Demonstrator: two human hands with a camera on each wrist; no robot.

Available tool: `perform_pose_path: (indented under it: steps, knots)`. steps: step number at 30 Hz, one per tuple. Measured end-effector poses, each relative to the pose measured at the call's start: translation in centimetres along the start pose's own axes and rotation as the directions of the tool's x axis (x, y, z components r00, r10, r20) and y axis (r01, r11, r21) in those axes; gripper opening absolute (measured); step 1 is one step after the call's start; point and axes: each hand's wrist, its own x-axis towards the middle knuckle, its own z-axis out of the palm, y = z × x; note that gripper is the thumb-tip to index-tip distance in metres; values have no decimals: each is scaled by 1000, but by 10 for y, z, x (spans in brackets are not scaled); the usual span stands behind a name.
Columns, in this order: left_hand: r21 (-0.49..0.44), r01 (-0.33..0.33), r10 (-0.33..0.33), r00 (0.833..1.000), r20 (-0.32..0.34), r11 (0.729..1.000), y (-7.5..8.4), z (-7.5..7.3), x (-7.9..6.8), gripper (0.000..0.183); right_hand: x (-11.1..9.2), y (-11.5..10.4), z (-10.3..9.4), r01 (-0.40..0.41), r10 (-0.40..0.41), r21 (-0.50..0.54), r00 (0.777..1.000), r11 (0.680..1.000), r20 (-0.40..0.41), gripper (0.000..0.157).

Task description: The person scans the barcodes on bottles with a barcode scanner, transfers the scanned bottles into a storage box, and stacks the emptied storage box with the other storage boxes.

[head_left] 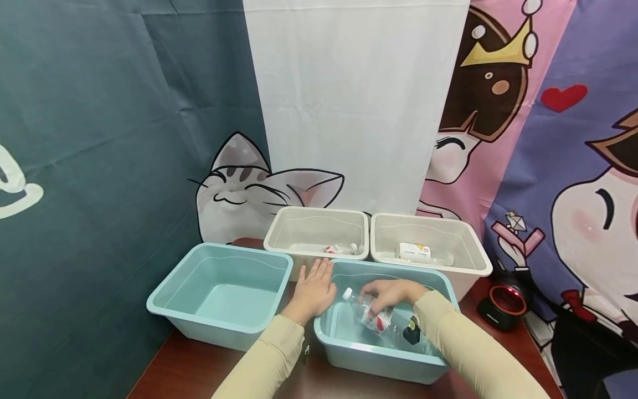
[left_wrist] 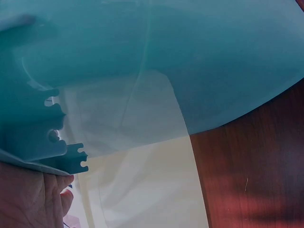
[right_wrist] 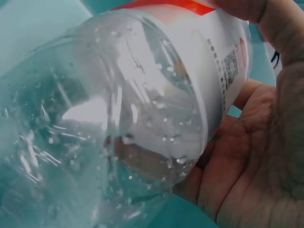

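Observation:
My right hand (head_left: pixel 391 293) grips a clear plastic bottle (head_left: pixel 377 321) around its red-and-white label, inside the right-hand light blue bin (head_left: pixel 379 363). The bottle lies slantwise, its white cap toward the left. In the right wrist view, the thumb and fingers of the right hand (right_wrist: pixel 256 156) wrap the label, and droplets dot the bottle (right_wrist: pixel 118 104). With fingers straight, my left hand (head_left: pixel 314 291) rests on the left rim of that same bin. The left wrist view has only part of the left hand (left_wrist: pixel 33 199), against the bin's outer side (left_wrist: pixel 228 61).
Another light blue bin (head_left: pixel 234 299) stands at the left. Behind are two cream bins: the left one (head_left: pixel 319 227) holds a small bottle (head_left: pixel 340 249), the right one (head_left: pixel 428 227) a white-labelled bottle (head_left: pixel 413 252). A black device (head_left: pixel 503 307) sits at the right on the brown table (head_left: pixel 194 368).

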Motion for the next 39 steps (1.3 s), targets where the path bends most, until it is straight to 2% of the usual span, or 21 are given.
perform_pose_path:
  steps: [5,9,13,22,31,35,39]
  knots:
    - [-2,2,-2,1000,8,1000,0,1,0,65,-2,3,-5,36,-34,46,998,998,-48,50]
    - [2,6,-6,1000,14,1000,0,3,1,65,-6,4,-10,82,-77,104,996,991,-52,53]
    - [4,2,-2,1000,9,1000,-1,5,3,65,-9,7,-15,123,-114,119,991,985,-75,54]
    - [-10,-4,4,1000,-7,1000,0,5,2,64,-20,6,-25,173,-144,213,979,962,-147,54]
    - [-14,-2,2,1000,-5,1000,0,2,1,64,-25,9,-32,277,-209,258,942,925,-262,56]
    - [-15,-1,1,1000,-8,1000,0,1,0,65,-28,10,-34,290,-201,253,924,923,-324,60]
    - [-15,-3,3,1000,-5,1000,0,1,-1,65,-32,8,-35,329,-219,276,906,903,-362,60]
